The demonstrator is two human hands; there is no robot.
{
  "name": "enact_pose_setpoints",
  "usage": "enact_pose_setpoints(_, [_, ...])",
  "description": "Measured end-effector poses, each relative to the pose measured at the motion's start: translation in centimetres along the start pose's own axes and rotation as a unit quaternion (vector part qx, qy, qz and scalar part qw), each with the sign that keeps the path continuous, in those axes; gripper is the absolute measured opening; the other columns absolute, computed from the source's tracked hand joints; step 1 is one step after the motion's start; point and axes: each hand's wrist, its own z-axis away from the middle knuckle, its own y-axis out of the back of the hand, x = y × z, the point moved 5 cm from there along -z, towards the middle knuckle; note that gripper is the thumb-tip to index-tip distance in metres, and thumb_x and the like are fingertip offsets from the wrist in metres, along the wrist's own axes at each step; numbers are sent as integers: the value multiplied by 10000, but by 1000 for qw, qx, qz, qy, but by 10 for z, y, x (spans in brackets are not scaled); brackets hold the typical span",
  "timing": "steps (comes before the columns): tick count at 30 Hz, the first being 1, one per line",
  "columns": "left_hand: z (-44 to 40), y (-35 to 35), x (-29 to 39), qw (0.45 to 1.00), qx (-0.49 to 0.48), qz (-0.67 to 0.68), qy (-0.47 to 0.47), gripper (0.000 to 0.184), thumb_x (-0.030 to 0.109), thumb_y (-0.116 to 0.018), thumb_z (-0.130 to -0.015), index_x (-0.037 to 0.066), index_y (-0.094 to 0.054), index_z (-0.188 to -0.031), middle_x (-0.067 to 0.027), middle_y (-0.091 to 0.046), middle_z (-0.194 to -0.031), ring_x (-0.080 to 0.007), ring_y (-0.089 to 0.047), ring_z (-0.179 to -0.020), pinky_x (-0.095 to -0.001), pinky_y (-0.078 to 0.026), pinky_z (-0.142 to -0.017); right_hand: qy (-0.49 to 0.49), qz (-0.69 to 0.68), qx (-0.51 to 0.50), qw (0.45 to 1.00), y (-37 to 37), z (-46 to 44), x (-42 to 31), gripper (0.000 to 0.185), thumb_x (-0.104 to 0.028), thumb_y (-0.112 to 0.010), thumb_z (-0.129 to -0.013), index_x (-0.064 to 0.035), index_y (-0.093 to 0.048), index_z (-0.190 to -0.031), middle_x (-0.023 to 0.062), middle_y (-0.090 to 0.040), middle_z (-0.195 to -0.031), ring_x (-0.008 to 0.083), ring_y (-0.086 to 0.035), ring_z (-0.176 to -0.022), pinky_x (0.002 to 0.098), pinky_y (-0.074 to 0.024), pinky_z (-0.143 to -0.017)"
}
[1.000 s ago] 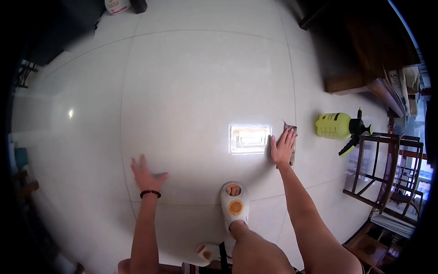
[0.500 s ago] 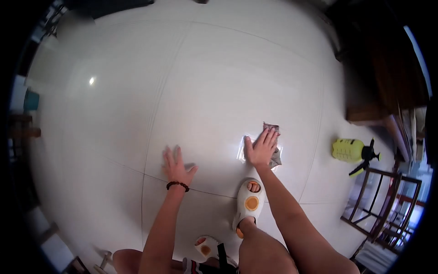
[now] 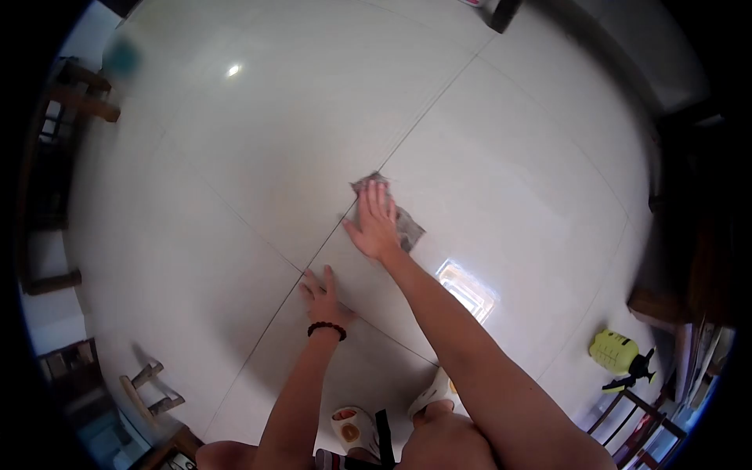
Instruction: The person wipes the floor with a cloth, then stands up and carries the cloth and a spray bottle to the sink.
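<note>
My right hand (image 3: 374,223) lies flat on a grey-brown cleaning cloth (image 3: 409,229), its fingers stretched forward. The cloth sticks out past the fingertips and beside the palm, on the glossy tiled floor (image 3: 501,157); the part under the hand is hidden. Lower and to the left, my left hand (image 3: 321,298) is on or just above the floor near a crossing of tile joints, fingers spread and nothing in them. A dark beaded bracelet (image 3: 327,327) circles that wrist.
A yellow-green pump spray bottle (image 3: 614,352) stands at the right, near a dark wooden frame (image 3: 638,423). Dark furniture lines the right edge. A small wooden stool (image 3: 153,388) is at lower left. My feet in white slippers (image 3: 356,429) are at the bottom.
My right hand and the cloth have swept left and forward across the floor. The left hand stays low, fingers spread. The view has turned, so the room appears rotated.
</note>
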Motion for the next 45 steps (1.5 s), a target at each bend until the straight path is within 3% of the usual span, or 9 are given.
enact_pose_setpoints(4, [-2,-6,-8,1000,-14,14,13,1469,456,-1016,-654,347,-26,-1734,-200,60,-1793,-500,-99,-1628,-639,-478,-1174,8,-92,-71,993,2,-25,3,813,-442,-584,-1053,-49,-276,-1696,221,-146,-1791,395,-88,-1670,597,-109,-1326])
enact_pose_setpoints(6, [-4,-6,-9,999,-22,44,-22,1517,439,-1020,-639,290,7,-1746,-276,70,-1781,-598,-61,-1601,-554,-319,-1299,126,177,-52,975,20,15,25,748,-341,-579,-1053,-49,-302,-1683,199,-180,-1789,386,-157,-1660,590,-142,-1327])
enact_pose_setpoints(10, [-5,20,5,995,-88,-32,-16,1457,528,-956,-729,255,54,-1743,-286,35,-1779,-571,-138,-1602,-546,-386,-1265,5,197,4,980,75,94,91,775,-457,-540,-1080,-76,-275,-1700,188,-172,-1793,368,-153,-1662,593,-147,-1325])
enact_pose_setpoints(12, [-24,22,3,985,-147,-85,20,1292,579,-917,-778,263,-109,-1736,-159,-55,-1805,-454,-283,-1596,-735,-469,-1119,-71,202,12,977,106,146,129,814,-543,-492,-1090,-79,-244,-1712,191,-155,-1797,377,-144,-1662,605,-149,-1321])
enact_pose_setpoints(15, [-69,21,4,957,-266,-117,-1,1023,671,-784,-873,200,-345,-1667,-137,-311,-1742,-387,-415,-1543,-745,-433,-1143,-173,194,1,965,139,231,193,839,-586,-468,-1092,-86,-224,-1719,205,-139,-1797,390,-134,-1661,608,-149,-1317])
enact_pose_setpoints(21, [19,73,157,952,-122,-190,-206,696,596,-644,-1012,168,-521,-1547,-109,-504,-1610,-320,-509,-1468,-651,-403,-1201,-250,72,106,960,230,350,185,807,-537,-503,-1098,-82,-245,-1713,271,-258,-1747,446,-253,-1619,626,-198,-1295])
enact_pose_setpoints(31, [142,-76,329,857,-63,-176,-480,885,496,-719,-983,154,-309,-1688,-204,-182,-1777,-370,-320,-1596,-533,-396,-1245,-321,-28,67,944,275,593,12,902,-481,-651,-1037,67,-276,-1648,325,-456,-1604,480,-464,-1475,597,-355,-1238])
enact_pose_setpoints(38, [125,-143,353,830,126,-217,-499,803,539,-450,-1106,80,-214,-1721,-139,-166,-1806,-295,-126,-1671,-576,-122,-1330,-348,-109,172,915,172,590,88,858,-400,-657,-1047,115,-285,-1623,384,-399,-1611,532,-418,-1484,576,-344,-1241])
enact_pose_setpoints(45, [259,-282,381,737,89,-239,-626,728,450,-467,-1105,76,-283,-1702,-109,-186,-1807,-288,-175,-1661,-559,-148,-1323,-363,-60,254,895,161,585,203,819,-333,-642,-1043,73,-269,-1649,366,-337,-1660,564,-348,-1517,573,-295,-1268])
